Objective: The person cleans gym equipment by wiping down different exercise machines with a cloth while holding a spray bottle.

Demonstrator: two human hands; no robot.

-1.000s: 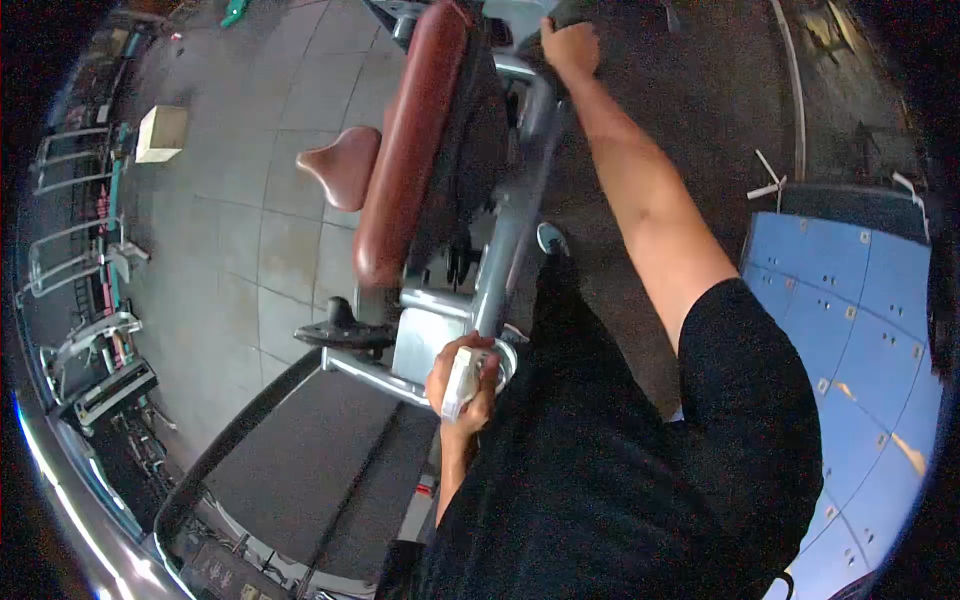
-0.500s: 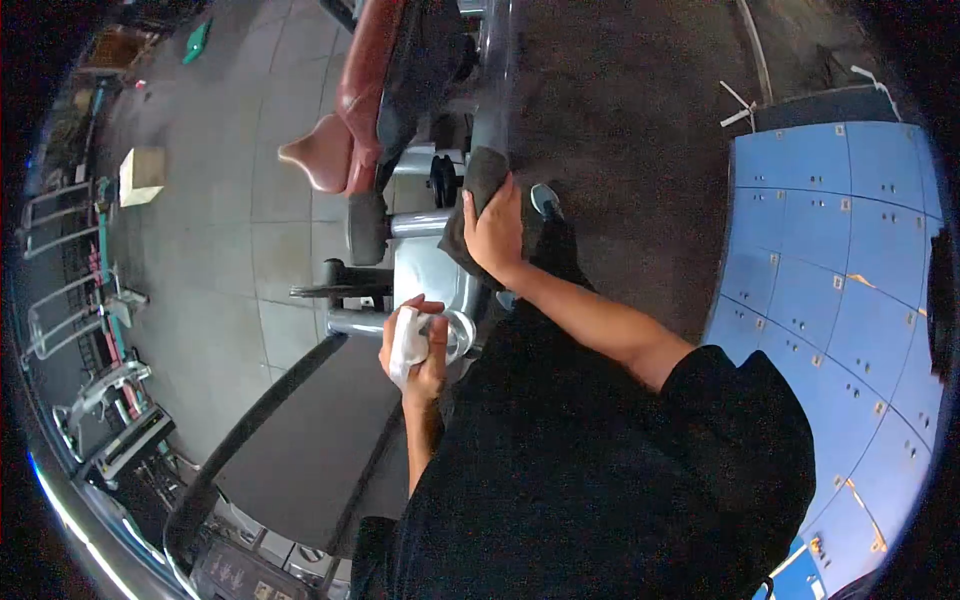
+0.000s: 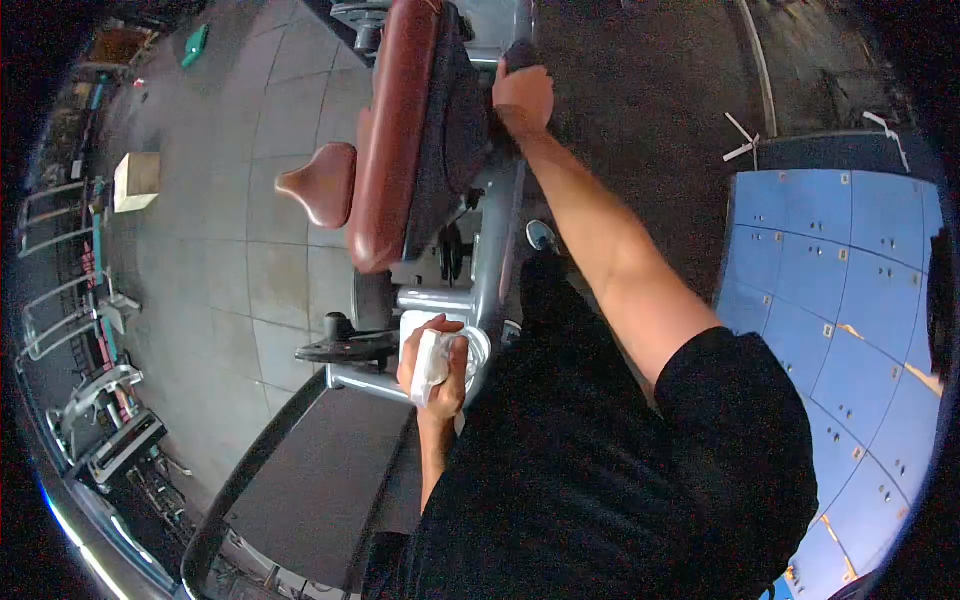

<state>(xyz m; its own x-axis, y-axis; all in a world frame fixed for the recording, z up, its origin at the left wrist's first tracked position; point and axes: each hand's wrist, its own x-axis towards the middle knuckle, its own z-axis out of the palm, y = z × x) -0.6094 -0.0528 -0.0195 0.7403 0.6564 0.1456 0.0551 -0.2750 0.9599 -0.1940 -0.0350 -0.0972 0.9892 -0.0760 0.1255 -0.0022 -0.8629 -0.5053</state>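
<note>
1. My cloth [image 3: 519, 56], dark and mostly hidden, is at the far stretch of the machine's grey bar [image 3: 497, 240], just past my knuckles.
2. My right hand [image 3: 525, 98] is closed over that cloth, back of the hand upward, thumb along its left side; I cannot see my fingertips. The arm is reached well forward.
3. My left hand [image 3: 437, 378] is wrapped around the bottle [image 3: 432, 366], with its white head up between thumb and fingers. Its clear, rounded body shows to the right of my grip, near my shirt.
4. Just beyond the bottle is a pale plate [image 3: 413, 323] on the machine's near end.
5. Left of the grey bar runs a long red-brown pad [image 3: 392, 160], with a smaller seat [image 3: 325, 185] of like colour beside it.
6. My shoe [image 3: 541, 236] is on the floor [image 3: 210, 255], to the right of the bar.
7. A dark panel [image 3: 300, 480] with a black rim spreads to the lower left.
8. Farther out, a pale box [image 3: 136, 182] sits on the floor to the left; blue lockers [image 3: 845, 295] line my right.
</note>
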